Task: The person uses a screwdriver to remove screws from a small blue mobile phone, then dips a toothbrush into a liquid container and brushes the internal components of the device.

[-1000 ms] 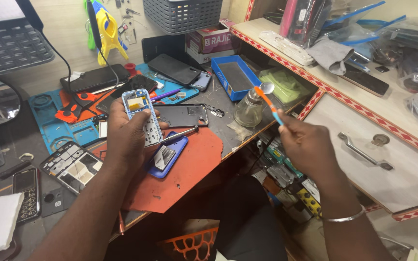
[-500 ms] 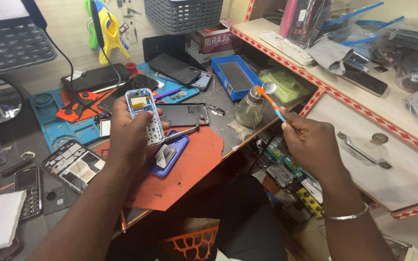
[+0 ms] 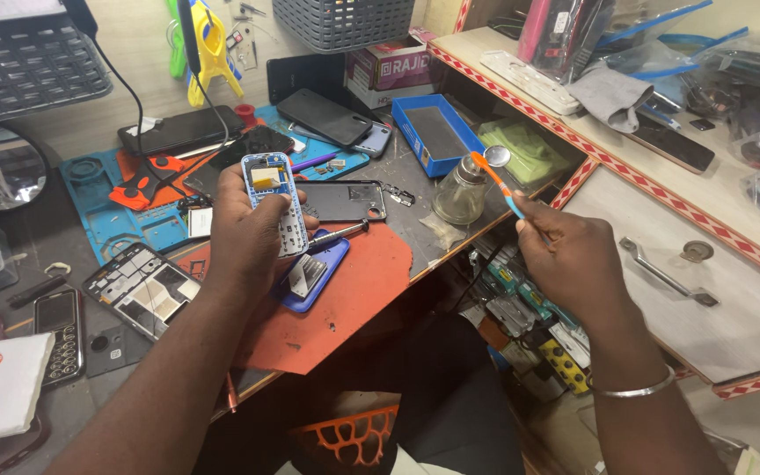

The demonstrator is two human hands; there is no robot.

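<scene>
**Two hands busy over a crowded repair bench**

Head view: the left hand is closed around an opened blue phone body, fingers wrapped behind it and the thumb along its edge, holding it upright above the orange mat with its bare inner face toward the camera. The right hand pinches a small brush with an orange and blue handle between thumb and fingertips, held firmly, bristle end dipped at the mouth of a glass dispenser bottle that stands near the bench edge, just beside the blue tray.

Risks, as I judge them: the bottle sits close to the drop-off, so a sideways nudge from the brush could tip it and spill liquid toward the loose dark back cover and the screwdriver nearby. An overloaded brush might drip on the mat or flood the exposed phone body. The phone body is gripped low, so a slip could drop it onto the blue phone part lying below.

Pose: the left forearm comes up from below, wrist bent back, palm away from the camera. The right arm reaches out to the side, wrist level, a metal bangle on it, fingers bunched at the brush's rear end.
</scene>
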